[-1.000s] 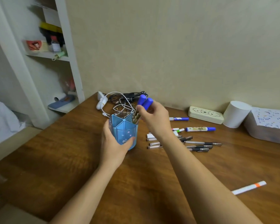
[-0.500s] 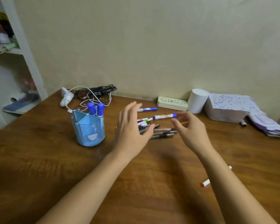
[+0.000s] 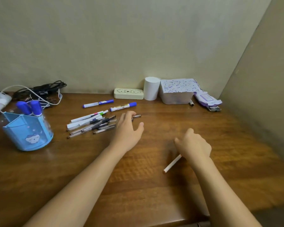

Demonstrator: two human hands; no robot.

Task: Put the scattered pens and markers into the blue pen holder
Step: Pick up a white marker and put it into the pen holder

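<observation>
The blue pen holder (image 3: 28,133) stands at the left of the wooden table with two blue-capped markers (image 3: 29,108) upright in it. A pile of several pens and thin markers (image 3: 90,123) lies in the middle, and two blue-capped white markers (image 3: 97,103) (image 3: 123,106) lie behind it. My left hand (image 3: 128,130) hovers at the pile's right end with fingers apart, its fingertips on a dark pen (image 3: 137,116). Further right and nearer to me, my right hand (image 3: 193,145) curls down over the far end of a white marker (image 3: 171,164); the fingertips are hidden.
White and black cables (image 3: 38,92) with a white plug sit behind the holder. Along the wall are a cream case (image 3: 128,93), a white paper roll (image 3: 151,88), a dotted box (image 3: 177,91) and purple packets (image 3: 206,99). A side wall closes the right.
My left hand let go of the holder and moved right to the pen pile. My right hand left the two blue markers in the holder and dropped onto the white marker. The view swung right.
</observation>
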